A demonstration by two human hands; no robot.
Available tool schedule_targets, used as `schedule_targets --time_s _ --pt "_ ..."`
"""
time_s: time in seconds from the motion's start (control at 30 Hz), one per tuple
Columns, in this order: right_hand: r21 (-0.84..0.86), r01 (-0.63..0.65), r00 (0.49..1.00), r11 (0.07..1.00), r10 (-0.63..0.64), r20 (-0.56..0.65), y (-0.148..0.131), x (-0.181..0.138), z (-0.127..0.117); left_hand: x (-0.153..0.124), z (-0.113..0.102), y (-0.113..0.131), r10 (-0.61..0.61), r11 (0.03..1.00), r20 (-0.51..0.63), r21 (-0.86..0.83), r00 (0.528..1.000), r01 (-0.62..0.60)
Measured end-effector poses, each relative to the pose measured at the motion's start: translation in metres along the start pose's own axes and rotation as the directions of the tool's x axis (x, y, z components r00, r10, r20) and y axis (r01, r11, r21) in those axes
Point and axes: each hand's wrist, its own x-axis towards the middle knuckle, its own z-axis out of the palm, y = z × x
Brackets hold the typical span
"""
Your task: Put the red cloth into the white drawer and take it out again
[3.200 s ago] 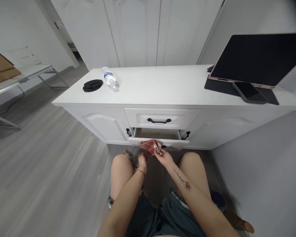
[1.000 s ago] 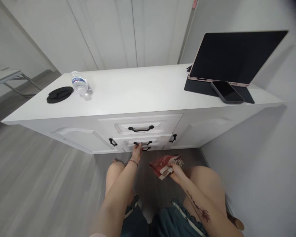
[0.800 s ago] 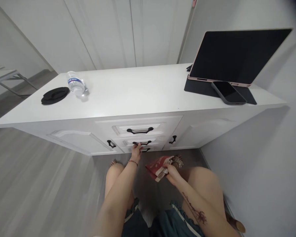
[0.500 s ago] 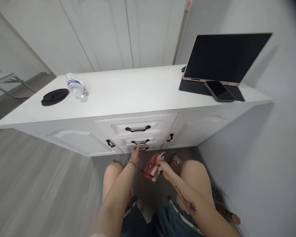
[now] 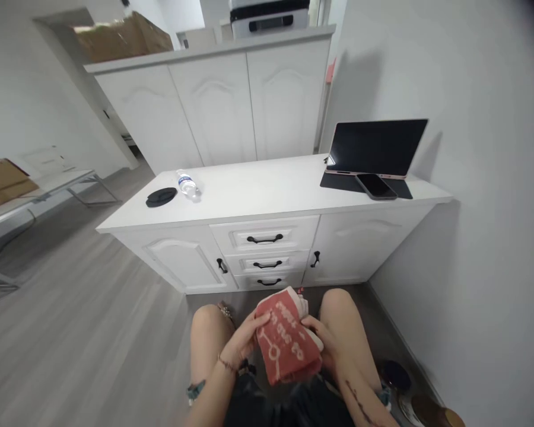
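Between my knees I hold a folded red and white towel point(image 5: 287, 344) with pale lettering on its upper face. My left hand point(image 5: 248, 333) grips its left edge, the thumb lying on top. On the right edge, my right hand point(image 5: 324, 339) is closed around the folded layers, its thumb near the white border. The undersides of both hands are hidden by the cloth. Just beyond the towel is a white cabinet point(image 5: 258, 213), its drawers closed, with the bottom drawer handle point(image 5: 269, 282) nearest to the towel.
On the cabinet top stand a clear bottle point(image 5: 187, 185) lying on its side, a black disc-shaped item point(image 5: 161, 197), a dark-screened tablet point(image 5: 376, 147) and a phone point(image 5: 376, 186). A wall is close on the right. A folding table point(image 5: 48, 184) with a cardboard box stands at left.
My left hand has left the lower drawer handles and now grips the towel. The towel has come nearer my body, lettering facing up. My view has tilted upward, showing more of the room.
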Motion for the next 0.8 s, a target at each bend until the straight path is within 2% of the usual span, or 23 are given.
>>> schedule_targets --time_s 0.03,0.13,0.23,0.27,0.33,0.4,0.47,0.63,0.8 --pt "0.024 -0.047 0.996 0.999 0.045 0.079 0.006 -0.006 -0.002 -0.015 0.002 -0.009 0.037 0.999 -0.037 -0.029 0.999 -0.038" --pt "0.053 -0.066 0.975 0.996 0.053 0.218 0.026 -0.02 -0.006 -0.045 0.0 -0.045 0.113 0.981 -0.184 -0.136 0.976 -0.139" --pt "-0.045 -0.014 0.964 0.999 0.025 0.265 0.042 -0.027 -0.008 -0.057 -0.014 -0.076 0.035 0.956 -0.319 -0.267 0.947 -0.125" --pt "-0.079 0.006 0.963 0.997 0.016 0.268 0.046 -0.028 -0.008 -0.058 -0.02 -0.081 -0.016 0.947 -0.323 -0.309 0.946 -0.09" --pt "-0.107 0.026 0.967 0.994 0.003 0.255 0.051 -0.029 -0.009 -0.059 -0.03 -0.085 -0.098 0.918 -0.237 -0.397 0.966 -0.005" --pt "-0.07 0.04 0.977 0.997 -0.024 0.214 0.051 -0.028 -0.01 -0.057 -0.035 -0.083 -0.098 0.894 -0.121 -0.447 0.988 0.034" --pt "-0.009 0.05 0.985 0.999 -0.048 0.166 0.049 -0.026 -0.011 -0.055 -0.034 -0.081 -0.046 0.893 -0.061 -0.45 0.997 0.014" --pt "0.067 0.048 0.99 0.997 -0.057 0.128 0.043 -0.017 -0.014 -0.043 -0.026 -0.092 0.063 0.94 -0.072 -0.33 0.995 -0.084" --pt "0.024 0.098 0.984 0.995 -0.1 0.145 0.051 -0.008 -0.02 -0.024 -0.035 -0.111 0.134 0.941 -0.145 -0.293 0.98 -0.172"
